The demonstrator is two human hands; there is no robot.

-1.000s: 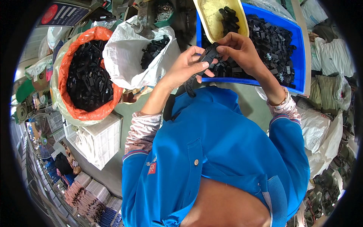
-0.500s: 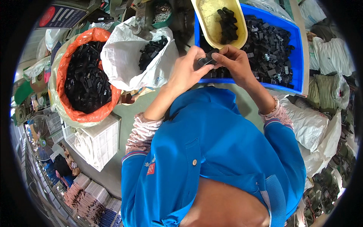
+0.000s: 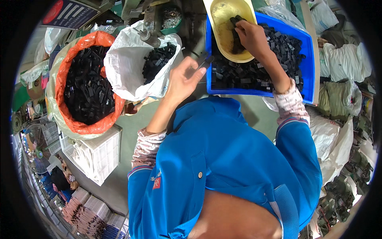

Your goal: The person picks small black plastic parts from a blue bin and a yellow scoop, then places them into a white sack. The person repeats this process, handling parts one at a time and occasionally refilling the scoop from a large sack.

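Two hands at work over a green bench, seen from above.

L hand (image 3: 184, 79): raised just left of the blue bin (image 3: 306, 51), fingers curled narrow around a small black part (image 3: 206, 61) whose tip sticks out past the fingertips toward the bin's near-left corner. Hand sits between the white sack (image 3: 127, 67) and the bin, touching neither.

R hand (image 3: 251, 36): reaching into the yellow tub (image 3: 227, 16), fingers bent down onto a few black parts (image 3: 237, 38) lying in it. Whether it grips one, can't tell — fingertips hidden.

Yellow tub: oval, rests inside the blue bin at its far-left end, on top of the loose pieces.

Blue bin: rectangular, filled w/ black plastic pieces (image 3: 286, 44), far side of bench, in front of the person.

White sack: open mouth, more black pieces inside, left of the L hand.

Orange bag (image 3: 85, 125): open, full of black pieces, far left, beside the white sack.

White crate (image 3: 101, 153): below the orange bag, at bench edge.

Sleeves: blue jacket, patterned cuffs at both wrists.
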